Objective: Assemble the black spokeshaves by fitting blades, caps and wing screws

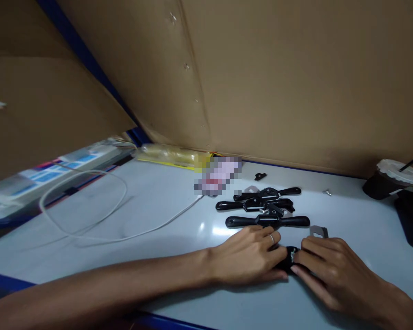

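My left hand, with a ring on one finger, is closed round a black tool low on the white table. My right hand pinches at the tool's other side, its fingertips by a small silvery part. Most of the tool is hidden by my fingers. Just beyond my left hand lies a black two-handled tool, with two similar ones behind it. A flat grey metal plate rests behind my right hand. Farther back are a small black piece and a silvery screw.
A lidded dark cup with a straw stands at the right, near a black object. A blurred-out phone-like item with a white cable lies left of centre, beside a yellow plastic-wrapped package. Brown panels rise behind.
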Action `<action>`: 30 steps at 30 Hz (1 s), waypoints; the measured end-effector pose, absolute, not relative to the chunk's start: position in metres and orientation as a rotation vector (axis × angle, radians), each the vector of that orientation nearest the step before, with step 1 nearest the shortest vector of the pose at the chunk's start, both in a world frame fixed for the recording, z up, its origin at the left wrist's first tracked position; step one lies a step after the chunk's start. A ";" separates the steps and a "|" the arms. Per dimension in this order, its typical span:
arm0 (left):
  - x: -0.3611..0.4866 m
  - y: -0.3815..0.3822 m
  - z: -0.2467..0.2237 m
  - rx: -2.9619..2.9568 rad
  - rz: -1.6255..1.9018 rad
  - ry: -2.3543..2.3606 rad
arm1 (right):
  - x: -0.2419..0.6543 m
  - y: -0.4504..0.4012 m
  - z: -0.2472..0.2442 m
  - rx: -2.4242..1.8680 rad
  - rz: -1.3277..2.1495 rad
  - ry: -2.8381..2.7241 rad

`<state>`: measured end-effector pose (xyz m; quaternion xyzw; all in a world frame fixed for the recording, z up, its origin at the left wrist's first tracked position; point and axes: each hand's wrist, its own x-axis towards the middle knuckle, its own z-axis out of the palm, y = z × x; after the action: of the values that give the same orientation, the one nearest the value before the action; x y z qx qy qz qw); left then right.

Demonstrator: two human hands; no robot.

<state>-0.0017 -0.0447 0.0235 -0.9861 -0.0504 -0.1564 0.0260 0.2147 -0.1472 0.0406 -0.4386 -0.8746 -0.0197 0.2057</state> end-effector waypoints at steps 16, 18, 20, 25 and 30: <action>-0.011 -0.040 0.025 -3.197 -0.502 -0.146 | 0.226 -0.136 0.060 -1.310 0.177 -2.392; -0.011 -0.040 0.026 -3.198 -0.498 -0.150 | 0.228 -0.137 0.062 -1.389 0.265 -2.478; -0.011 -0.039 0.027 -3.201 -0.490 -0.152 | 0.230 -0.138 0.065 -1.470 0.328 -2.553; -0.012 -0.039 0.028 -3.197 -0.483 -0.134 | 0.228 -0.142 0.069 -1.534 0.155 -2.685; -0.012 -0.039 0.030 -3.218 -0.462 -0.124 | 0.220 -0.145 0.067 -1.458 -0.012 -2.772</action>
<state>-0.0119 -0.0390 0.0302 -0.9876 -0.0381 -0.1417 -0.0557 0.2196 -0.1455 0.0671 -0.4654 -0.8851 -0.0038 0.0048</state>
